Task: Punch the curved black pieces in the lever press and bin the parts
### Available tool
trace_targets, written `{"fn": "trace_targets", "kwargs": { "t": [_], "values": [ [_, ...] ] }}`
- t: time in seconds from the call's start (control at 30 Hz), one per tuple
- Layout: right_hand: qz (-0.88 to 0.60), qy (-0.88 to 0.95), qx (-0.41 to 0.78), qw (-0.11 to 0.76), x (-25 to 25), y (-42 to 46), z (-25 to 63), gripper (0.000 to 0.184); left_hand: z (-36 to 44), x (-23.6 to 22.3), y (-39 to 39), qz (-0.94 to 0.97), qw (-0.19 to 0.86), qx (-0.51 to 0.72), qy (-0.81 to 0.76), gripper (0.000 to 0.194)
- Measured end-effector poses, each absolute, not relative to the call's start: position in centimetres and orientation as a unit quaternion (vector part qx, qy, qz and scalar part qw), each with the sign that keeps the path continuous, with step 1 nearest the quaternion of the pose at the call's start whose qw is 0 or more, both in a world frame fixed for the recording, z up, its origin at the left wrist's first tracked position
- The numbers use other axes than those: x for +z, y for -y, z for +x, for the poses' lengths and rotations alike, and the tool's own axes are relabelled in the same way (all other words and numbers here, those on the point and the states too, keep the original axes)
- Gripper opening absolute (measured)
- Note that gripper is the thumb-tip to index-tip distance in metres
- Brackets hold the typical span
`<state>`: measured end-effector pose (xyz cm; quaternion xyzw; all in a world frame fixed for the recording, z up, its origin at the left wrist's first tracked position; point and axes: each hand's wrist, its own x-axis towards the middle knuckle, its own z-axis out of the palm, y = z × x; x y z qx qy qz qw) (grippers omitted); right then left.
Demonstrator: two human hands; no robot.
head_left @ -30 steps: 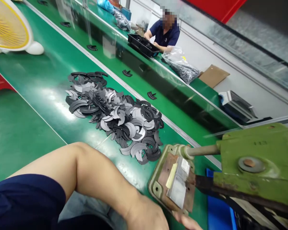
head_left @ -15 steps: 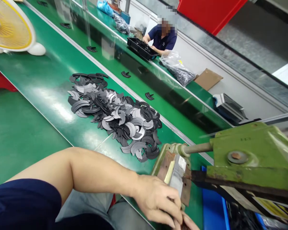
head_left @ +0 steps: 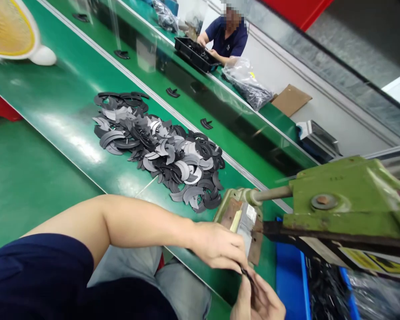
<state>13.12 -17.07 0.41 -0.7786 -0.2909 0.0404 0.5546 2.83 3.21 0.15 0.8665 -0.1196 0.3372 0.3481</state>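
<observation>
My left hand (head_left: 220, 248) reaches in from the left, its fingers closed at one end of a small dark plastic piece (head_left: 248, 276). From below, my right hand (head_left: 260, 298) pinches the same piece between thumb and fingers. Much of the piece is hidden by the fingers, so its full shape cannot be made out. Just beyond my hands stands a green hand-lever press (head_left: 340, 195) with a grey metal block (head_left: 246, 226) on its base. Farther left, a long heap of curved black and grey plastic pieces (head_left: 163, 151) lies on the green bench.
Curved black parts (head_left: 206, 123) sit spaced along the green conveyor belt (head_left: 146, 73) behind the heap. Below the press are blue bins (head_left: 288, 278) with dark parts. A co-worker (head_left: 226, 38) sits across at a black tray (head_left: 186, 48). At upper left stands a yellow fan (head_left: 10, 29).
My hands have come slightly apart, and the dark piece between them now shows. More of my right hand is visible. The whole view has shifted a little.
</observation>
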Motion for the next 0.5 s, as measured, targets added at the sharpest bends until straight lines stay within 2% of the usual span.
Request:
{"fn": "trace_targets", "kwargs": {
  "t": [0.27, 0.37, 0.5],
  "values": [
    [-0.775, 0.313, 0.057, 0.547, 1.6, 16.8, 14.1, 0.05, 2.6, 0.8, -3.5, 0.859, 0.388, 0.313, 0.116, 0.028],
    [-0.771, 0.316, 0.029, 0.552, 1.1, 16.8, 14.0, 0.049, 2.6, 0.8, -3.2, 0.85, 0.404, 0.317, 0.119, 0.026],
    [-0.781, 0.348, -0.018, 0.519, 0.7, 16.8, 14.6, 0.05, 2.8, 0.7, -3.0, 0.825, 0.428, 0.355, 0.105, 0.026]
  ]
}}
